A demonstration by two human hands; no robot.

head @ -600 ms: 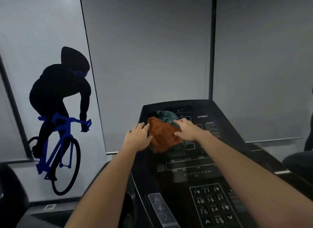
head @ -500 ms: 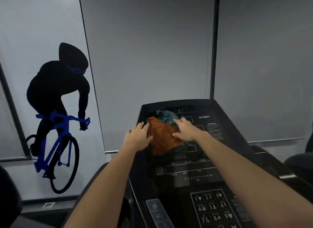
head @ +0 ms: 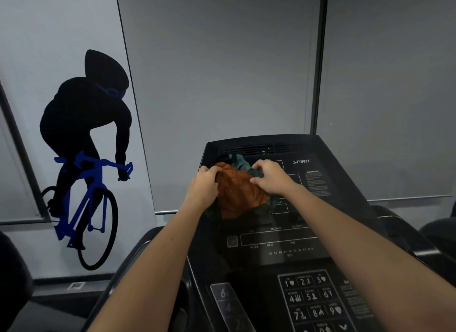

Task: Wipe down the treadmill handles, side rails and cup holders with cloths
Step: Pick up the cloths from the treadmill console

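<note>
An orange cloth (head: 240,193) lies bunched on the upper left of the black treadmill console (head: 320,178), with a teal cloth (head: 240,161) partly under it at the top. My left hand (head: 204,186) grips the orange cloth's left edge with curled fingers. My right hand (head: 270,176) has its fingers curled into the cloths at the upper right, where orange meets teal. The left handle (head: 138,255) curves down beside my left forearm. The right handle (head: 404,223) shows past my right forearm.
A number keypad (head: 311,299) sits low on the console near me. A grey wall with a black and blue cyclist graphic (head: 84,158) stands close behind the treadmill. Dark machine parts (head: 436,230) show at the right edge.
Both hands went from lying on the cloths with straighter fingers to curling their fingers into them. The bundle stays on the console.
</note>
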